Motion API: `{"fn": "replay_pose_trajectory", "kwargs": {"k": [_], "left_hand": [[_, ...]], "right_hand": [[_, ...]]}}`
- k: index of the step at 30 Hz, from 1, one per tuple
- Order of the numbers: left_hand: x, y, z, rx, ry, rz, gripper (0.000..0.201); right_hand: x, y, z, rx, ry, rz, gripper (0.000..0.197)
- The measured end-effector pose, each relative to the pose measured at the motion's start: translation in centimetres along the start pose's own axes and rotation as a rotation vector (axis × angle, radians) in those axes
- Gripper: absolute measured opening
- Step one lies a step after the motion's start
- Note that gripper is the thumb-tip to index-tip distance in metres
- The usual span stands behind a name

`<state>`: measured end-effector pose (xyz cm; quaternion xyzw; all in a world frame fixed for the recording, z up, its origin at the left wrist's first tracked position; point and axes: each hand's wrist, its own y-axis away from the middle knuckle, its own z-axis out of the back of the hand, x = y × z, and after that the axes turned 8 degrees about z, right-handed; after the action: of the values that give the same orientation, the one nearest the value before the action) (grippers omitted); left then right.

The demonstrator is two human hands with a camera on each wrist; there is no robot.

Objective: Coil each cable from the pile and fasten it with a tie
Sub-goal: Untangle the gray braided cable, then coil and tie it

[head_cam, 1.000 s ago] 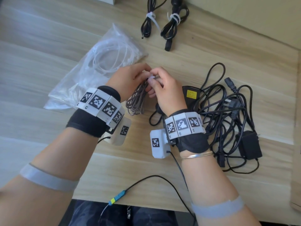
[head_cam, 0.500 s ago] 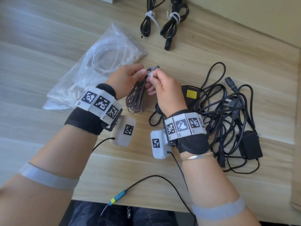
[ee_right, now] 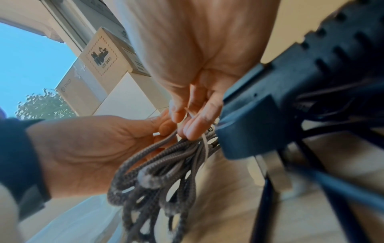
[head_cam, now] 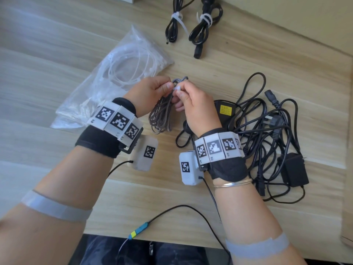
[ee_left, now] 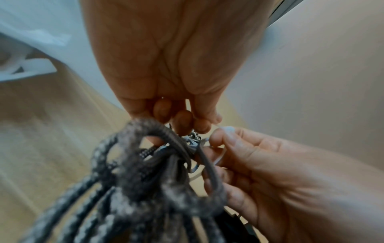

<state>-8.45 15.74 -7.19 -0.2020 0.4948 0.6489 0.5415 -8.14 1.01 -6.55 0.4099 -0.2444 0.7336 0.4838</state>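
both hands (head_cam: 150, 94) (head_cam: 196, 109) pinch a white tie (head_cam: 176, 88) around the braided cable (head_cam: 162, 115); fingers hide its loop.

A grey-and-brown braided cable (head_cam: 162, 113) wears a white tie (head_cam: 176, 88); at three o'clock, black cables (head_cam: 267, 134) and a yellow-labelled black adapter (head_cam: 226, 109); light woodgrain table (head_cam: 57, 44).

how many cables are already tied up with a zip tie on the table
2, both at the far edge of the table: a thin black cable bundle on the left and a thicker black power cord bundle right beside it. More may lie beyond the frame's top.
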Motion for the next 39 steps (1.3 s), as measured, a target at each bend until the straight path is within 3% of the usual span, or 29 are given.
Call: {"fn": "replay_pose_trajectory", "kwargs": {"k": [5,10,14,17,20,22,27,33,39], "left_hand": [[0.1,0.1,-0.2,0.033,0.094,-0.046,0.017],[-0.5,0.3,0.2,0.144,0.169,-0.044,0.023],[-0.6,0.6,0.5,0.190,0.125,-0.068,0.009],[-0.1,0.4,0.5,0.148,0.064,-0.087,0.020],[-0.1,-0.1,0.3,0.073,-0.077,-0.113,0.028],[-0.2,-0.2,0.1,0.033,-0.139,-0.112,0.020],[0.9,-0.4,0.3,-0.005,-0.127,-0.078,0.022],[0.7,-0.6,-0.6,-0.023,-0.191,-0.029,0.016],[-0.2,-0.5,-1.1,-0.052,-0.234,-0.088,0.012]], "right_hand": [[0.1,-0.3,0.3,0.054,0.059,0.028,0.009],[0.3,-0.3,0.1,0.026,0.008,0.015,0.012],[0.1,-0.2,0.8,0.097,-0.041,-0.082,0.012],[0.5,-0.1,1.7,0.156,-0.158,-0.175,0.028],[1.0,-0.2,1.8,0.161,0.006,-0.143,0.036],[0.9,-0.5,1.5,0.147,0.135,-0.092,0.035],[0.3,-0.4,2.8,0.003,0.229,-0.018,0.029],[-0.5,0.6,5.7,0.158,0.413,-0.119,0.035],[2.6,-1.0,2.0,0.355,0.619,-0.070,0.037]]}}
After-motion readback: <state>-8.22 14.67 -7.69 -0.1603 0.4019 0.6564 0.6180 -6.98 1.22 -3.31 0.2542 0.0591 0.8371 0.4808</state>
